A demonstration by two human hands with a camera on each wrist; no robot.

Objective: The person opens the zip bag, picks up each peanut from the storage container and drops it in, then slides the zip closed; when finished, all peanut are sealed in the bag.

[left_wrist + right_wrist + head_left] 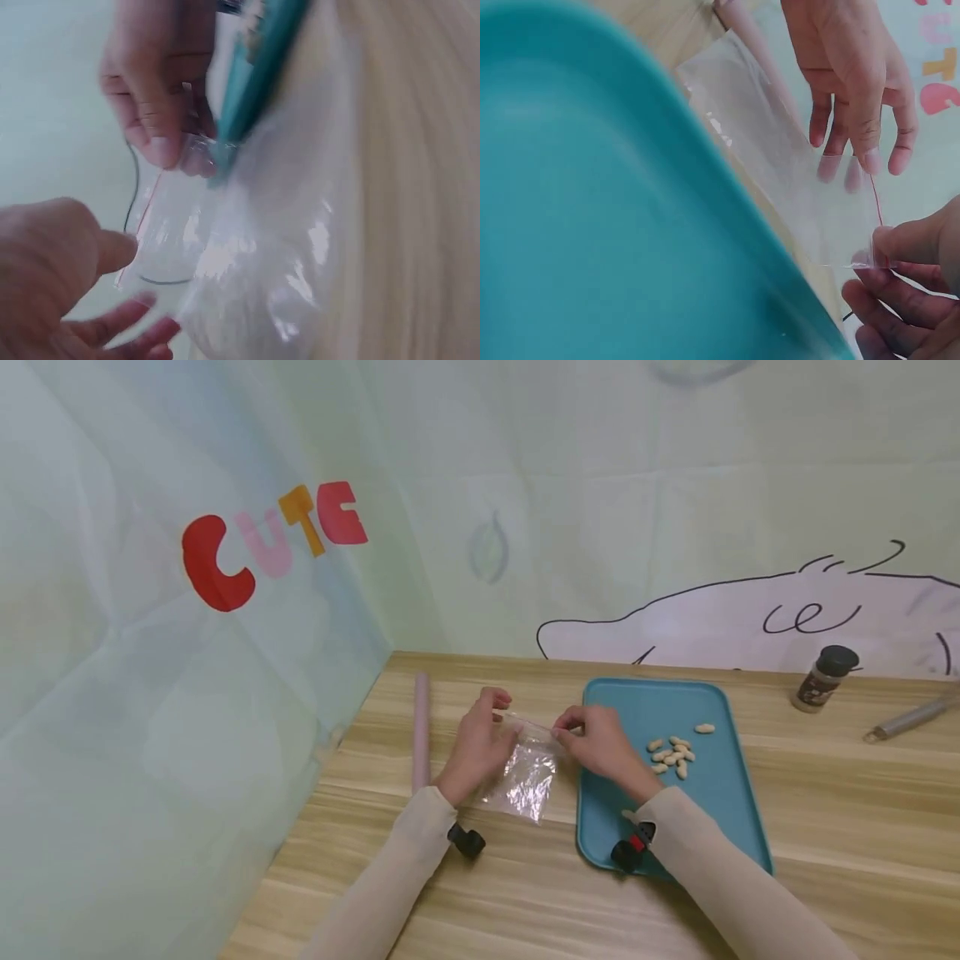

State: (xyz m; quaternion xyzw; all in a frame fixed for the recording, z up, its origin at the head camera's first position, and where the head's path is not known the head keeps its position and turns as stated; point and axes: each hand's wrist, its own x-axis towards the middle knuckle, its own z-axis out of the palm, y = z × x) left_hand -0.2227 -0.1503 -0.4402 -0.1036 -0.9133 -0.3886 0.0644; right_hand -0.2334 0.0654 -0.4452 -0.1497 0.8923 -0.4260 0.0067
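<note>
A clear zip bag (531, 781) with a red line along its mouth hangs between both hands, low over the wooden table (517, 893). My right hand (600, 743) pinches one corner of the mouth between thumb and curled fingers. At the opposite corner, my left hand (480, 743) has its thumb tip on the red-lined edge. Its other fingers stand apart from the thumb, relaxed, and some show through the plastic in the right wrist view. No contents show inside the bag (780, 172).
Right of the bag lies a blue tray (712, 827), partly under the right forearm, with several peanuts (675, 756). A pink rod (422, 727) lies left of the left hand. Further right are a dark-lidded jar (825, 678) and a grey stick-like object (911, 718). A printed cloth (465, 468) hangs behind.
</note>
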